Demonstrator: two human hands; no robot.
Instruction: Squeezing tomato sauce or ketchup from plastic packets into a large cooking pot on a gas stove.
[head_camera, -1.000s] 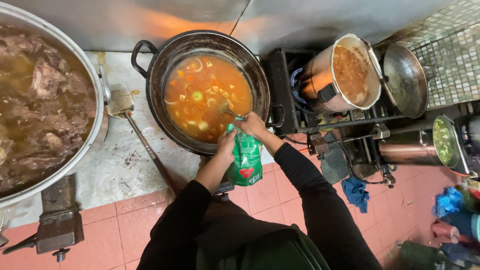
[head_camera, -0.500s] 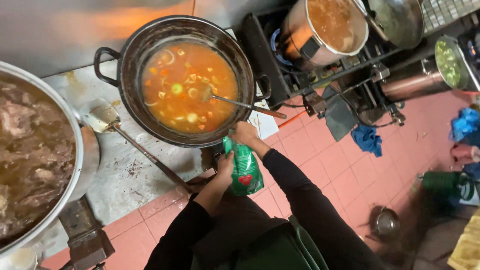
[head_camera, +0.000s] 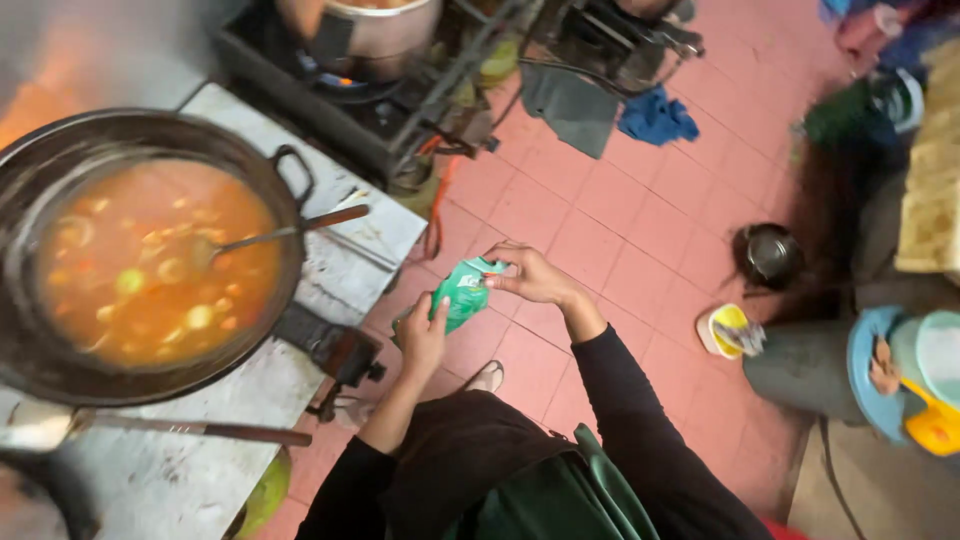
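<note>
My left hand (head_camera: 422, 335) and my right hand (head_camera: 530, 275) both hold a small green plastic packet (head_camera: 463, 295) in front of my body, above the pink tiled floor. My right fingers pinch the packet's top edge; my left grips its lower side. To the left a big black two-handled pot (head_camera: 150, 250) of orange soup with vegetable pieces stands on a metal counter (head_camera: 330, 250). A ladle (head_camera: 285, 232) rests in the soup with its wooden handle over the pot's rim.
A steel pot (head_camera: 370, 25) stands on a lit burner at the top. A second long-handled ladle (head_camera: 150, 428) lies on the counter. On the floor are a blue cloth (head_camera: 655, 118), a dark small pot (head_camera: 768, 255), a yellow bowl (head_camera: 725, 330) and a teal bucket (head_camera: 885, 370).
My view has swung right, away from the pots toward the floor. My hands have drawn back from the soup pot with the green packet, and the ladle stays in the soup.
</note>
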